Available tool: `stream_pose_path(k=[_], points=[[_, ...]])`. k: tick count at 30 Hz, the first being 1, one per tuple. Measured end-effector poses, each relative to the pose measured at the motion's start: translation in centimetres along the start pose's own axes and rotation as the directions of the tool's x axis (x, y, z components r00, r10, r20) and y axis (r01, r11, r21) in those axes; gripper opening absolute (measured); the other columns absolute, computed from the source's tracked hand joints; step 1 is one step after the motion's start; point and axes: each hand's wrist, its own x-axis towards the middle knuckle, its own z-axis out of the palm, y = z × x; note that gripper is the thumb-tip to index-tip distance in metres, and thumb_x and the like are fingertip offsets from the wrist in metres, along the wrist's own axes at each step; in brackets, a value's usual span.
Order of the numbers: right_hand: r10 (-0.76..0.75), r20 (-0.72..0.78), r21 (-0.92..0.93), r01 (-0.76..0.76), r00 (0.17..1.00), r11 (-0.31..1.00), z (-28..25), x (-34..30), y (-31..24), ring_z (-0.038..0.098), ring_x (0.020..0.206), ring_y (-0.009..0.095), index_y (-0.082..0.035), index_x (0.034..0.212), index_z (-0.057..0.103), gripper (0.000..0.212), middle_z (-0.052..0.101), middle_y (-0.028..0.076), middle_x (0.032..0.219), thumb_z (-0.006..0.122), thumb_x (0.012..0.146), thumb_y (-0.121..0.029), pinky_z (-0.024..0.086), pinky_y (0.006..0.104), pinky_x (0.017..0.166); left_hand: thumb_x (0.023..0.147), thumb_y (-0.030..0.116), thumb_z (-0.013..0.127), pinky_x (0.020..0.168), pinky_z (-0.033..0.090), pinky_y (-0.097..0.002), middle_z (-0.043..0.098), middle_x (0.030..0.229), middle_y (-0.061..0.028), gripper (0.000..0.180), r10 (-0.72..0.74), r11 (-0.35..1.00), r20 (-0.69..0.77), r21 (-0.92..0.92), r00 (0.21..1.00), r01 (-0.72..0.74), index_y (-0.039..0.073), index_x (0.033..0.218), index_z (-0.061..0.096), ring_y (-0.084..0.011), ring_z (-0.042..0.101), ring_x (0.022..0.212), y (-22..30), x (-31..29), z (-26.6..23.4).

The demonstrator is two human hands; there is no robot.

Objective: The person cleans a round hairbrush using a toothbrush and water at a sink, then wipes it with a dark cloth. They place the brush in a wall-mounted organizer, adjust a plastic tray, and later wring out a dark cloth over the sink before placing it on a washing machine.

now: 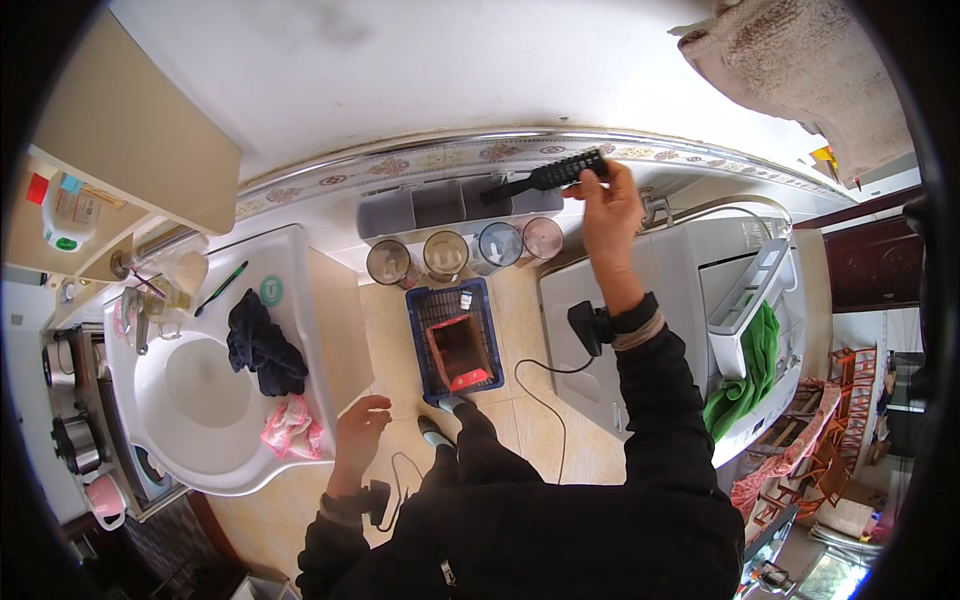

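- Black comb-like brush (548, 177) sits at upper centre of the frame, pinched in the right hand (608, 205) over the grey wall-mounted organiser (440, 205); the step looks like stowing or taking it.
- Left hand (360, 425), lower left, hangs half-curled and empty beside the white washbasin (205, 400).
- Next move likely needs careful aim at a compartment.

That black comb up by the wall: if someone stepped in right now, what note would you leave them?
Right hand: raised, gripping the black comb at one end, over the grey wall organiser.
Left hand: empty, fingers loosely curled, beside the white sink.
Nearby: four tumblers in a row below the organiser, blue basket on the floor, dark cloth and pink cloth on the sink rim.
Done: comb in hand. Left: it is not yet set down anywhere.
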Motion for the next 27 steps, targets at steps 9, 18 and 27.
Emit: stream_pose_path(k=[9,18,27], points=[[0.141,0.130,0.099,-0.154,0.981,0.983,3.7,-1.5,1.9,0.066,0.067,0.017,0.006,0.102,0.054,0.020,0.064,0.010,0.084,0.064,0.087,-0.004,0.052,0.0232,0.059,0.086,0.006,0.055,0.070,0.050,-0.0268,0.065,0.099,-0.0052,0.020,0.025,0.999,-0.020,-0.041,0.999,-0.025,0.002,0.105,0.061,-0.0147,0.064,0.082,-0.2,-0.7,0.3],[-0.083,-0.205,0.198,0.124,0.975,0.972,-2.0,0.9,-1.4,0.058,0.060,0.011,0.004,0.106,0.049,0.019,0.060,0.007,0.081,0.055,0.091,-0.006,0.048,0.0225,0.055,0.085,0.006,0.054,0.070,0.049,-0.0268,0.064,0.098,-0.0055,0.021,0.028,0.996,-0.043,-0.081,0.999,-0.031,0.002,0.104,0.061,-0.0149,0.064,0.082,-1.0,-1.0,0.1],[0.050,-0.018,-0.135,-0.052,0.999,0.989,0.3,-0.1,2.5,0.065,0.059,0.014,0.005,0.099,0.052,0.018,0.062,0.009,0.080,0.060,0.088,-0.007,0.050,0.0241,0.051,0.085,0.006,0.055,0.070,0.050,-0.0264,0.065,0.098,-0.0052,0.021,0.018,0.996,-0.006,-0.085,1.000,-0.018,0.001,0.104,0.061,-0.0141,0.064,0.081,-0.5,-0.7,0.9]])
